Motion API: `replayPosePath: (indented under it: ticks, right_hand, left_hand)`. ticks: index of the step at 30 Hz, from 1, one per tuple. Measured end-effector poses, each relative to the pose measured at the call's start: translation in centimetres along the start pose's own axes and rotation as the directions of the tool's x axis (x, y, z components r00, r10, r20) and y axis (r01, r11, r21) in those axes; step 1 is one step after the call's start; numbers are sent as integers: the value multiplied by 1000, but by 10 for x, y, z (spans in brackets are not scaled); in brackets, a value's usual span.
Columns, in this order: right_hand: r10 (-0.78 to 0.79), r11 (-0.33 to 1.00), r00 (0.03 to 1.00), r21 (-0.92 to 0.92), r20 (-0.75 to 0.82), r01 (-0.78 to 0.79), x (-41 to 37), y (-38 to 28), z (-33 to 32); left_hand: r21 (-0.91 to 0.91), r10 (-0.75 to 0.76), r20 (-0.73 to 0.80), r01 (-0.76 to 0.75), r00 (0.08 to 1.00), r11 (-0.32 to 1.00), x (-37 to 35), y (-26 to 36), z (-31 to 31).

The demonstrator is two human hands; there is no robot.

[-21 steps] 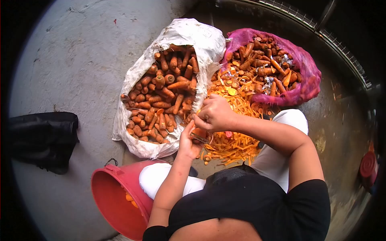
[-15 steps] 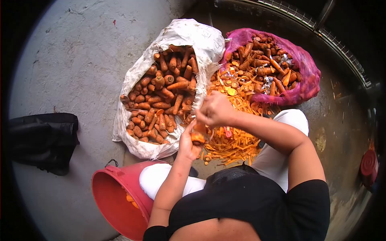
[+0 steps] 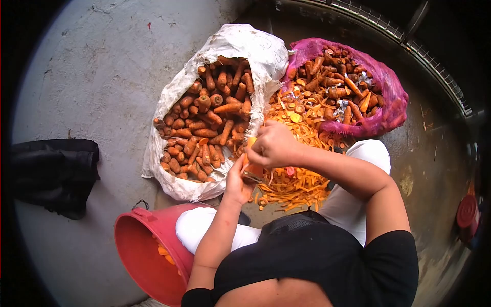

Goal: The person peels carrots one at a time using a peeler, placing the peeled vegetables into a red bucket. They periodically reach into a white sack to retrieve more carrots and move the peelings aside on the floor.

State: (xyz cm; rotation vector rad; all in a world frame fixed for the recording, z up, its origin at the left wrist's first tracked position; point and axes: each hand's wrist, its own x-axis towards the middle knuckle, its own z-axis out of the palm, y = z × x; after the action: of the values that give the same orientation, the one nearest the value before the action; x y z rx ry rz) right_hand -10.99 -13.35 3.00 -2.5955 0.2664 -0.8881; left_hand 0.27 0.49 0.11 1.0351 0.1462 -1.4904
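Over the pile of peelings, my left hand [image 3: 238,185] is closed around a peeled carrot [image 3: 251,141], whose bright orange end sticks up between my hands. My right hand [image 3: 276,147] is curled in a fist against the carrot, its fingers hiding what it grips. A thin metallic glint shows just below, by my left fingers, too small to name. Orange carrot peelings [image 3: 294,192] lie heaped beneath and beyond my hands, mixed with cut carrot ends.
An open white sack [image 3: 166,110] of unpeeled carrots lies ahead. To its right is a pink mesh sack [image 3: 391,97] with carrots and scraps. A red bucket [image 3: 169,225] lies tilted by my left leg, orange pieces inside. Black cloth [image 3: 56,176] rests at far left.
My right hand has come slightly down and right, closer against the carrot. The carrot's end now points upward beside my right fingers. My left hand has barely moved.
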Motion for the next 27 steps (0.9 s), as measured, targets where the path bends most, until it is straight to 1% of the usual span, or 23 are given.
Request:
replayPosePath:
  ticks: [2,6,9,10,11,12,13,14,15,16,18,19,20,21,22,23,24,26,27]
  right_hand:
    - [-6,1000,1000,16,21,6,0,-1,2]
    - [23,1000,1000,-6,7,-23,-1,8,5]
    - [191,981,979,-21,66,-190,2,28,10]
    - [308,951,946,-53,101,-304,6,43,12]
    - [394,914,910,-157,127,-374,7,64,7]
    - [581,813,774,-217,251,-540,13,86,-6]
    - [685,720,667,-407,293,-562,15,107,-20]
    - [752,623,635,-509,179,-594,4,134,-16]
    - [740,618,665,-497,104,-610,-7,140,-24]
    - [669,656,743,-492,30,-572,-13,142,-22]
    - [748,657,636,-347,191,-669,-6,133,-5]
    - [698,716,698,-168,161,-677,-7,117,7]
    - [530,846,847,-86,39,-525,-3,81,2]
    - [410,909,911,69,36,-411,-5,61,6]
    - [219,975,976,31,-2,-219,-5,43,8]
    - [125,990,992,62,24,-127,-7,28,13]
    - [65,996,998,64,-5,-65,-8,15,11]
    - [-17,995,998,101,-59,23,-9,6,11]
    - [-8,995,998,96,-68,14,-9,7,11]
  left_hand:
    - [-24,1,12,-1,1000,1000,1,-2,-1]
    - [-30,-2,-42,0,999,1000,3,-7,1]
    - [149,107,94,-120,990,982,1,-9,0]
    - [187,63,126,-86,990,979,0,-9,0]
    - [226,18,156,-53,988,973,-2,-8,1]
    - [267,-29,185,-22,982,963,-4,-7,2]
    - [277,-60,182,7,981,961,-12,-8,7]
    - [227,-62,195,16,979,974,-13,-8,10]
    - [175,-62,207,25,976,984,-14,-8,12]
    - [121,-59,216,33,975,992,-15,-7,12]
    - [132,-32,150,12,988,991,-11,-4,9]
    - [135,-16,116,0,993,991,-8,-2,6]
    - [122,-20,80,11,997,992,-4,-1,3]
    - [107,-28,44,23,999,994,-1,0,-1]
    - [90,-38,9,37,999,995,1,0,-2]
    - [2,-5,65,5,998,1000,0,1,4]
    - [-25,-22,57,23,998,999,0,-1,3]
    - [-73,-58,45,61,997,995,3,-4,0]
    - [-47,-49,49,51,998,998,4,-4,-2]
